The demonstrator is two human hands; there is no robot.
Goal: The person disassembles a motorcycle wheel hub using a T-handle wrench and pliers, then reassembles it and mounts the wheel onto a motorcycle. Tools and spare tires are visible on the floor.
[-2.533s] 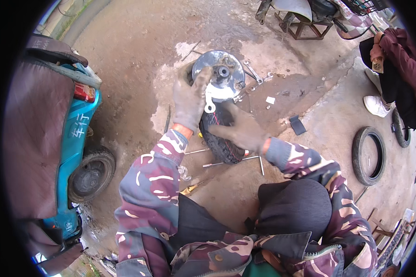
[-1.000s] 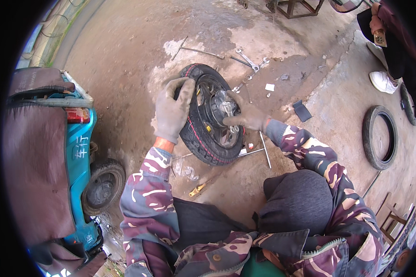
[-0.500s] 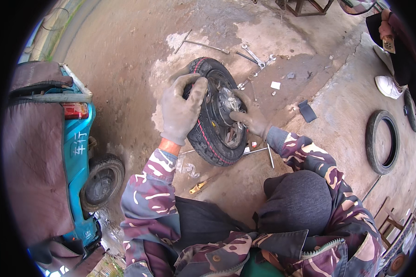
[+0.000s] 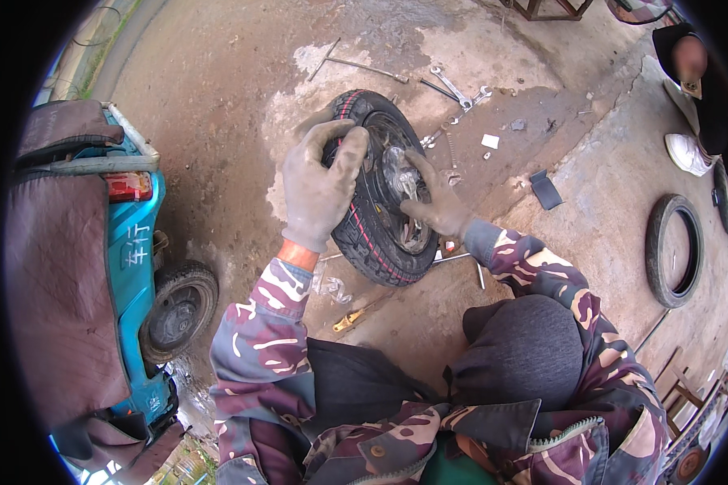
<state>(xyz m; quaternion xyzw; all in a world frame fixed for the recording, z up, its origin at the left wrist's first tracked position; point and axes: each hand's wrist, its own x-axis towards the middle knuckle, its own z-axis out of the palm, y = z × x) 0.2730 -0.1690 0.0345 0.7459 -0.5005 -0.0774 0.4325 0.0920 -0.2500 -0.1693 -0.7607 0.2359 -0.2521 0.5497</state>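
Note:
A scooter-type wheel (image 4: 372, 257) with a black tyre and red stripes stands tilted between my hands, above the ground. My left hand (image 4: 323, 174), in a grey dusty glove, is closed round the tyre's upper left side, thumb on the near sidewall and other fingers partly hidden. Crumpled clear plastic (image 4: 398, 171) covers the hub in the wheel's middle. My right hand (image 4: 441, 200), also gloved, reaches in from the right, its thumb and fingers on either side of this plastic, taking hold of it. The hub's far side is hidden.
Wrenches (image 4: 461, 99), a T-handle tool (image 4: 356, 68) and a yellow-handled screwdriver (image 4: 348, 321) lie on the ground. A blue three-wheeled vehicle (image 4: 137, 275) stands left. Loose tyres (image 4: 657, 250) lie right, below a person in dark clothes (image 4: 716, 105).
The wheel has risen slightly and its hub has turned a little. My right thumb and fingers have spread wider round the plastic. My left hand keeps its grip on the tyre.

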